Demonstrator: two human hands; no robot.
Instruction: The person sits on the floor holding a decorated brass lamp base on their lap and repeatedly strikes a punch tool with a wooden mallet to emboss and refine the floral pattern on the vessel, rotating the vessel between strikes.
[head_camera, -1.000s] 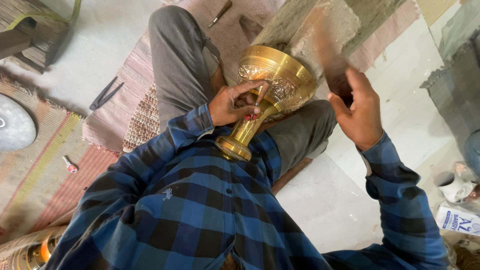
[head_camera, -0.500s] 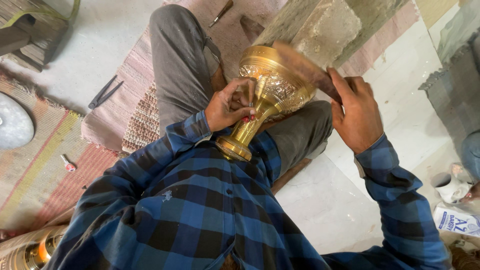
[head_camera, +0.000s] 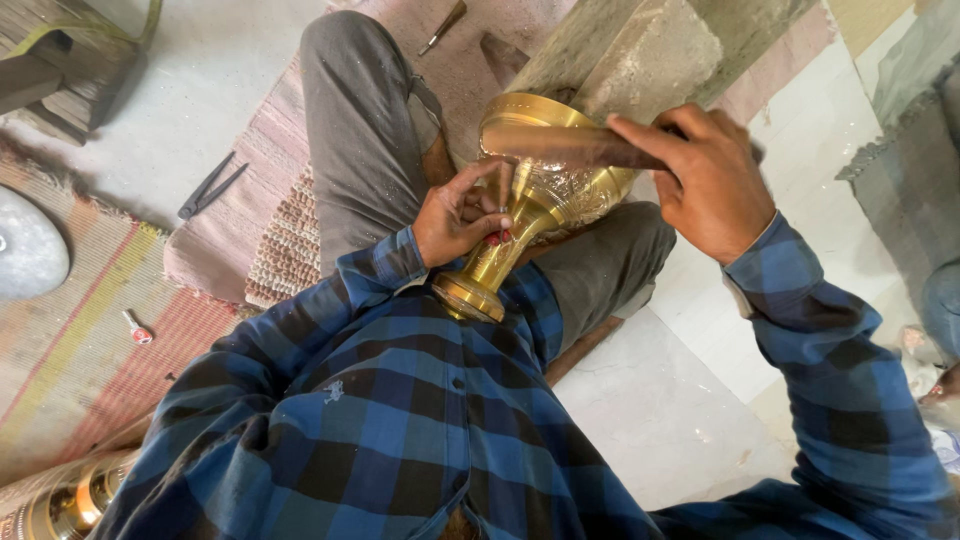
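Gripping a punch against the goblet, my left hand is pinched shut; my right hand clenches a mallet lying crosswise just above, stem pointing toward me.

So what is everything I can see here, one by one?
Engraved golden brass goblet: one, resting in the lap, foot toward the chest.
Brown wooden mallet: one, blurred, across the goblet's bowl.
Grey stone block: one, behind the goblet.
Black metal shears: one, on the pink woven mat.
Thin metal chisel: one, top centre.
Round grey metal disc: one, left edge.
Brass piece: one, bottom left corner.
Left hand: pinching a small red-tipped tool against the stem.
Right hand: gripping the mallet.
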